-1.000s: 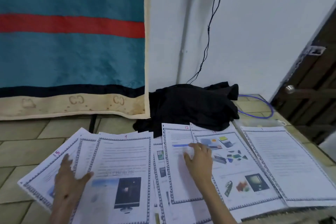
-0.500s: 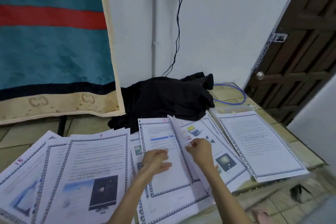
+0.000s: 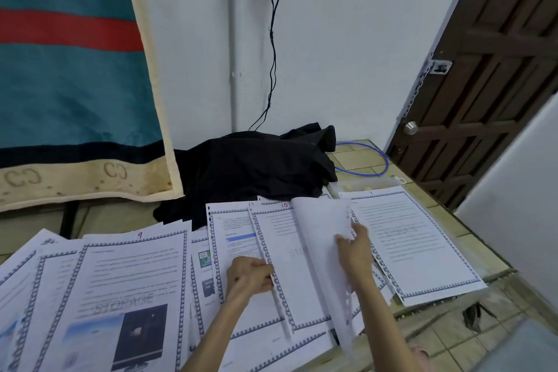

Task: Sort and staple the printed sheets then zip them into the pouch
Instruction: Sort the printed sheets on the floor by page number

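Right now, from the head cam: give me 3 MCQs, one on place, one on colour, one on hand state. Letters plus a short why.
1. Where does the black cloth lie?
A. behind the sheets, by the wall
B. on the door handle
C. under the right hand

2. What colour is the looped cable by the door?
A. red
B. blue
C. yellow

3. What is the right hand doing?
A. lying flat on the tiles
B. lifting a raised sheet in its grip
C. pulling a zip

Answers: 1 A, it is heaped past the sheets' far edges; 2 B, the loop shows blue on the tiles; 3 B, its fingers pinch the upturned sheet's edge.
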`<state>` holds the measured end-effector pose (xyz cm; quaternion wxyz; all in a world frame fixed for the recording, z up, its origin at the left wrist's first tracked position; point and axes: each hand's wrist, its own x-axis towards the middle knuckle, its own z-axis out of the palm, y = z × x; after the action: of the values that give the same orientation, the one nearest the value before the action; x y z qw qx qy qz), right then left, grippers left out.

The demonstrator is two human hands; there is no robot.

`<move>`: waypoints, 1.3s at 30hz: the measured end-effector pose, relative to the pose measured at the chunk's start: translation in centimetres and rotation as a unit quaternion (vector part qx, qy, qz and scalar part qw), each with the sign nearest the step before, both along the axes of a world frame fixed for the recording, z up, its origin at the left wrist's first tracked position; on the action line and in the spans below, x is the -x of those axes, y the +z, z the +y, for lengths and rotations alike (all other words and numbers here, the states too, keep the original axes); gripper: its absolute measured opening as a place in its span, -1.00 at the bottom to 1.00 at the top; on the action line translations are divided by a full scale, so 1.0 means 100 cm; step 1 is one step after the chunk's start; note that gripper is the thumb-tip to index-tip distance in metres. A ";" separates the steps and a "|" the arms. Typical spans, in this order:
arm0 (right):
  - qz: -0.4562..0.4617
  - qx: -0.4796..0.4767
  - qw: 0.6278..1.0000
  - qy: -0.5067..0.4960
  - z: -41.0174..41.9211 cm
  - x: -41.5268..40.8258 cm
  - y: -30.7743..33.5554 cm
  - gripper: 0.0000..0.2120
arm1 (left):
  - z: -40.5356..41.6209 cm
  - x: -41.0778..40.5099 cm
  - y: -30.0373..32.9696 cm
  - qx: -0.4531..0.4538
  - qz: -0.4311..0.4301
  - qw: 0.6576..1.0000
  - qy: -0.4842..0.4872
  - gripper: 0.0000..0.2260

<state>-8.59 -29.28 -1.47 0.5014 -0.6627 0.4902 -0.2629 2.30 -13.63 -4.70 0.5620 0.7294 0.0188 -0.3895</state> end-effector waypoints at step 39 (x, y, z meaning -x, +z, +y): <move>0.120 0.105 0.983 0.093 -0.039 -0.006 0.033 -0.48 | 0.068 0.005 0.004 -0.180 -0.368 0.824 -0.392 -0.45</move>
<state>-8.02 -33.17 1.84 0.3891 -0.7807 0.4531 -0.1838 1.82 -6.83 -4.33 0.1859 0.8528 -0.4071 -0.2692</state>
